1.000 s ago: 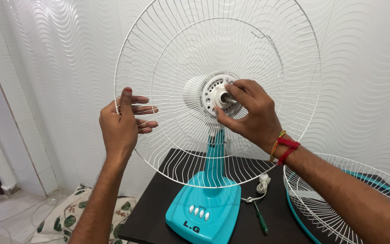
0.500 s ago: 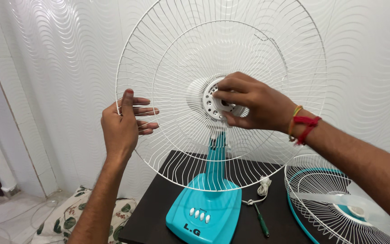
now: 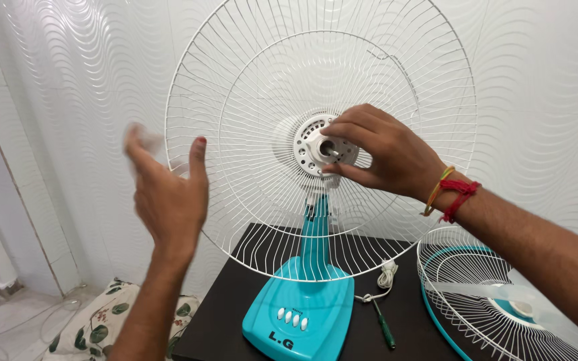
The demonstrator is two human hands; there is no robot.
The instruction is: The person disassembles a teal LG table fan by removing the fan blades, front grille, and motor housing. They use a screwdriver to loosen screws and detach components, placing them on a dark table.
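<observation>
Right hand [image 3: 386, 157] pinched on the white hub nut [image 3: 326, 148] at the rear guard [image 3: 249, 100] centre — left hand [image 3: 168, 194] open, blurred, off the rim.

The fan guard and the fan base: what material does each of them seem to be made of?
The fan guard looks like thin metal wire with a white coating: fine, evenly bent spokes welded to rings. The fan base looks like moulded turquoise plastic with a smooth, slightly glossy finish and rounded edges; soft highlights show on it. Neither can be confirmed by sight.
</observation>
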